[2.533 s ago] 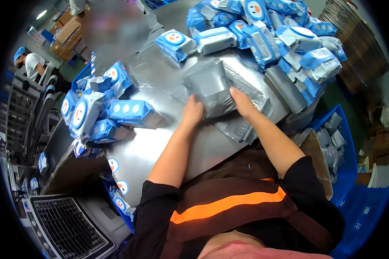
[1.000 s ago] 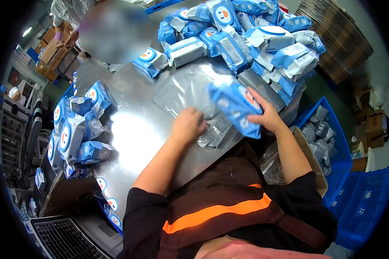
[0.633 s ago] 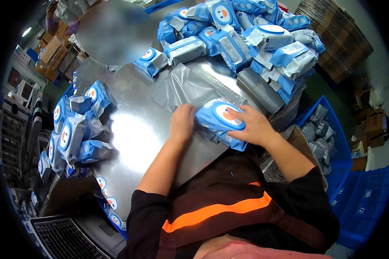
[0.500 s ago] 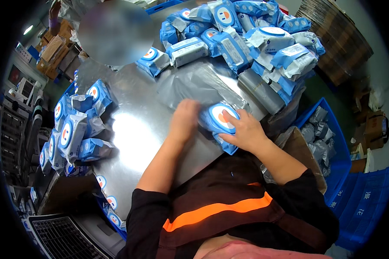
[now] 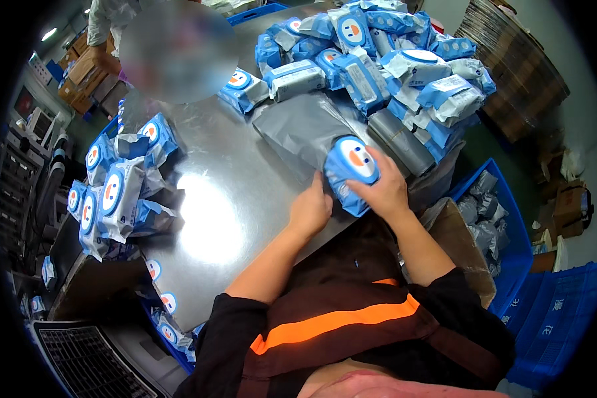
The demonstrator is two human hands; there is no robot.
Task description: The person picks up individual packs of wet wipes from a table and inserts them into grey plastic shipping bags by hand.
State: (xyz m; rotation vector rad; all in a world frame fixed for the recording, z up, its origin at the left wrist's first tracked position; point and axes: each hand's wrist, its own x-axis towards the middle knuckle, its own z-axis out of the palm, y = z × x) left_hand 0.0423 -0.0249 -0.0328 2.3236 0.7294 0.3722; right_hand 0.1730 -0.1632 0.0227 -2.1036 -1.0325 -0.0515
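Observation:
My right hand (image 5: 386,188) grips a blue-and-white pack of wet wipes (image 5: 351,163) from its right side, near the front edge of the metal table. Under and beyond the pack lies a grey plastic bag (image 5: 298,130), flat on the tabletop, and the pack's far end meets its near edge. How far the pack sits inside the bag I cannot tell. My left hand (image 5: 310,208) is pinched at the bag's near left edge, just left of the pack.
Many wipes packs (image 5: 361,79) are heaped at the far right, others (image 5: 119,186) at the left edge. A roll of grey bags (image 5: 401,142) lies right of my hands. A blue crate (image 5: 521,245) holds grey parcels. Another person (image 5: 106,40) stands across the metal table (image 5: 245,219).
The wipes pack has turned more upright and shifted slightly right with my right hand. My left hand has come down to the bag's near edge, and the bag lies more spread out.

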